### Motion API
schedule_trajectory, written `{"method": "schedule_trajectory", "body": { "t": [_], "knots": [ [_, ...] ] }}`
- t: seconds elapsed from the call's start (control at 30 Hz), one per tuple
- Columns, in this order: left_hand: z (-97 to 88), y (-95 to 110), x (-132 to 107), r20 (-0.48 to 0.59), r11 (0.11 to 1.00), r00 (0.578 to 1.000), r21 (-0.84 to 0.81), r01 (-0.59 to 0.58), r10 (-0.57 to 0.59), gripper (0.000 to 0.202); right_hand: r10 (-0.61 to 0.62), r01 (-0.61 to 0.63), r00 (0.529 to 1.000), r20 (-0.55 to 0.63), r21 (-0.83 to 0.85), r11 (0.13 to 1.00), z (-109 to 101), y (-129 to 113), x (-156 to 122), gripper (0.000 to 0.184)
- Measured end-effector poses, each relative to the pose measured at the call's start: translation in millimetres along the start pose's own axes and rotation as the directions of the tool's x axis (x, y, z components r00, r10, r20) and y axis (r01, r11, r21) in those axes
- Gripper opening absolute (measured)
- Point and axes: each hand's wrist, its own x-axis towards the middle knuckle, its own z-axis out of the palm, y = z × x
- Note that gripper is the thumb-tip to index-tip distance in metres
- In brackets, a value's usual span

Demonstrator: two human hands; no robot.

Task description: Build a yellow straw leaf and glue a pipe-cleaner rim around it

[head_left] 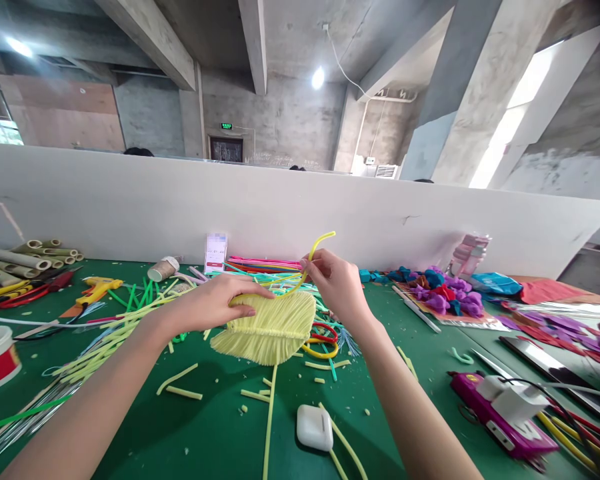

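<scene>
From where I stand, the pale yellow, leaf-shaped piece of fine, ribbed strands [280, 320] is held up above the green tabletop [220, 440], between the person's two forearms, with its long, slim, pale yellow stem [270, 420] hanging toward the near edge. It looks very light, soft and slightly fuzzy, more bendy than stiff, and hardly slippery. I'd guess the thin, fringed edges splay or crease if squeezed hard, so the thicker braided-looking midrib [265, 331] or the stem seems the surest place to take hold; a flat, gentle pinch should do at the rim.

That is roughly how the left hand [243, 298] has it: thumb on the near face, fingers laid along the upper left edge, closed lightly with little gap. The right hand [334, 279] is also nearly closed, thumb and forefinger pinching a bright yellow, flexible, rod-like strip [321, 238]. Its free end arcs up above the knuckles, while the rest curves down toward the leaf's upper edge; I can't tell whether it is fixed there. The strip looks springy enough to keep a bend, and just as light. Pale yellow cut pieces [184, 393] lie below, near a glossy white, rounded earbud case [315, 428].
</scene>
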Motion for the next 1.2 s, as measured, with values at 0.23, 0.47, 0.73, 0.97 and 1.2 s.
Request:
{"method": "schedule_trajectory", "body": {
  "t": [0.23, 0.47, 0.73, 0.97, 1.2],
  "knots": [
    [-1.1, 4.5, -0.9, 0.006, 1.0, 1.0, 0.019, -0.006, 0.006, 0.037, -0.004, 0.005, 1.0, 0.023, -0.013, 1.0, 0.7, 0.6, -0.1, 0.021],
    [2.0, 4.7, -0.8, 0.015, 0.997, 1.0, 0.069, -0.023, 0.022, 0.039, -0.008, 0.008, 1.0, 0.025, -0.027, 1.0, -0.1, -1.2, -0.3, 0.021],
    [6.3, 4.2, 0.3, 0.031, 0.997, 1.0, 0.082, -0.003, 0.0, 0.045, -0.033, 0.034, 0.999, 0.036, -0.018, 0.999, 2.4, -3.0, -1.2, 0.019],
    [4.3, 5.5, 1.0, 0.042, 0.998, 0.999, 0.06, -0.02, 0.018, 0.045, -0.088, 0.088, 0.996, -0.002, -0.031, 0.996, 2.3, -5.8, -2.7, 0.019],
    [7.9, -1.5, 0.0, 0.056, 0.996, 0.998, 0.083, 0.037, -0.042, 0.044, -0.117, 0.116, 0.993, -0.003, -0.097, 0.988, 4.2, -2.1, -2.1, 0.024]
  ]
}}
